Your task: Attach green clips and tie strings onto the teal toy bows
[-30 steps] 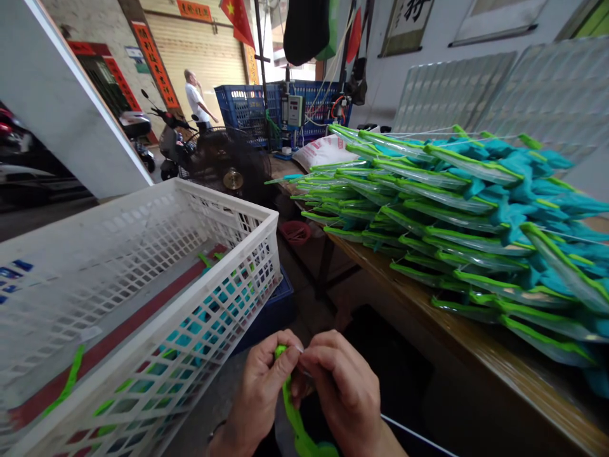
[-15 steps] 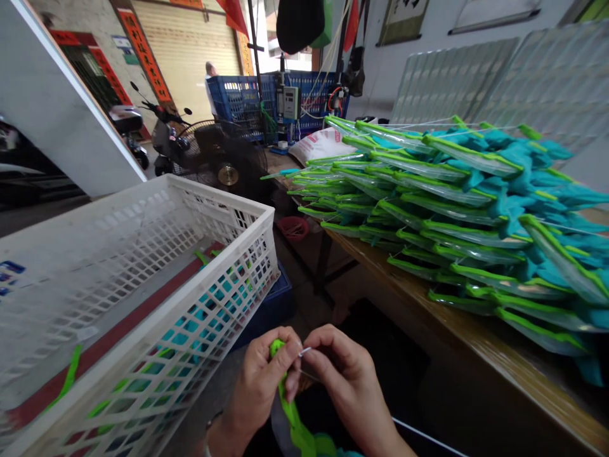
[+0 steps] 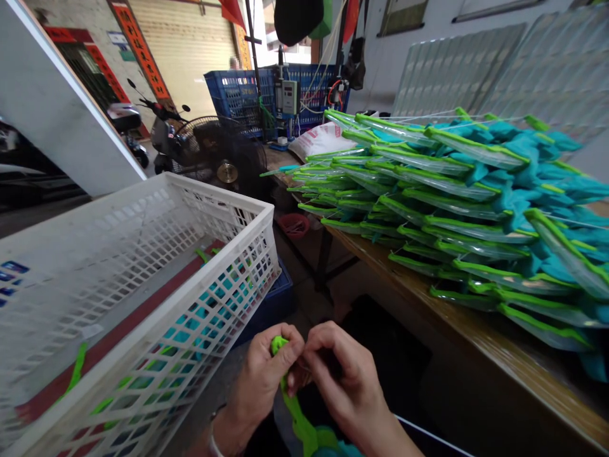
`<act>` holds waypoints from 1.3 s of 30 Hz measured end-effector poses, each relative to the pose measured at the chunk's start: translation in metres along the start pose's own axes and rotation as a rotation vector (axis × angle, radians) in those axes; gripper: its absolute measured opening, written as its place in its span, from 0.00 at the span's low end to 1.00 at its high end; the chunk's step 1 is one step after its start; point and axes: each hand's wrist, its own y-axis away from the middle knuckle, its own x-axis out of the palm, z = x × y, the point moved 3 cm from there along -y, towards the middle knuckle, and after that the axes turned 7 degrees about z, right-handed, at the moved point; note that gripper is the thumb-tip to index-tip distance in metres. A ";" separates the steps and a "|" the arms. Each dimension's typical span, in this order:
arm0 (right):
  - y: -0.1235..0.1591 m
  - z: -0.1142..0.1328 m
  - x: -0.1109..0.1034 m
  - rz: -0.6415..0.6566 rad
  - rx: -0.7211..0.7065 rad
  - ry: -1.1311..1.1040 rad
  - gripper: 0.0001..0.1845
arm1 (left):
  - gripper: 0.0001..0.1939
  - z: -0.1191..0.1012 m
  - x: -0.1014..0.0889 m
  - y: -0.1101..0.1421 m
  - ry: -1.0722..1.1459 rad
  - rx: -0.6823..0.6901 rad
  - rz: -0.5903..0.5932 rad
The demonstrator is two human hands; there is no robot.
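My left hand [image 3: 266,374] is closed around one end of a lime-green strip [image 3: 299,419], part of a piece with teal cloth [image 3: 349,449] at its lower end. My right hand [image 3: 345,374] meets it fingertip to fingertip, thumb and forefinger pinched on a thin white cord. The pinched end is mostly covered by the fingers. From behind my right forearm, a white cord [image 3: 428,435] runs down to the lower right.
Left stands a white slatted crate [image 3: 214,193] over teal and green pieces. On the wooden table [image 3: 457,330] at right, green-edged clear and teal pieces [image 3: 457,190] are piled high. Beyond are a fan [image 3: 223,158], a white sack [image 3: 318,141], blue crates [image 3: 233,95] and a pink basin [image 3: 294,225].
My right fingers have moved in against my left ones, and the white cord tip that showed between them is now hidden. The left grip has stayed on the strip.
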 end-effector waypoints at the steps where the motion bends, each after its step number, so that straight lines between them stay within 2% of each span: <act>1: 0.000 -0.003 0.000 -0.005 0.086 -0.082 0.05 | 0.19 0.000 -0.001 0.000 -0.003 0.008 0.010; 3: 0.001 -0.007 -0.002 -0.019 0.219 -0.174 0.05 | 0.17 0.001 -0.003 -0.001 -0.016 0.011 0.049; 5: 0.001 -0.008 -0.003 -0.029 0.227 -0.127 0.07 | 0.16 0.001 -0.005 -0.001 -0.030 0.002 0.095; 7: 0.000 -0.007 -0.004 -0.038 0.126 -0.007 0.08 | 0.16 0.001 -0.006 -0.002 -0.032 -0.012 0.120; 11: 0.003 -0.003 0.000 -0.091 -0.108 0.175 0.07 | 0.18 0.002 -0.004 -0.002 0.000 -0.037 0.098; 15: 0.009 -0.008 0.006 -0.164 -0.200 0.311 0.10 | 0.20 0.005 0.000 -0.003 0.045 -0.080 0.053; 19: 0.012 -0.012 0.006 -0.199 -0.191 0.389 0.08 | 0.23 0.007 0.001 -0.007 0.039 -0.096 0.010; 31: 0.017 -0.003 -0.001 -0.282 -0.132 0.375 0.09 | 0.22 0.010 0.002 -0.007 0.007 -0.090 0.030; 39: 0.021 0.006 0.005 -0.180 -0.130 0.337 0.06 | 0.20 0.009 0.004 0.003 0.032 -0.078 0.053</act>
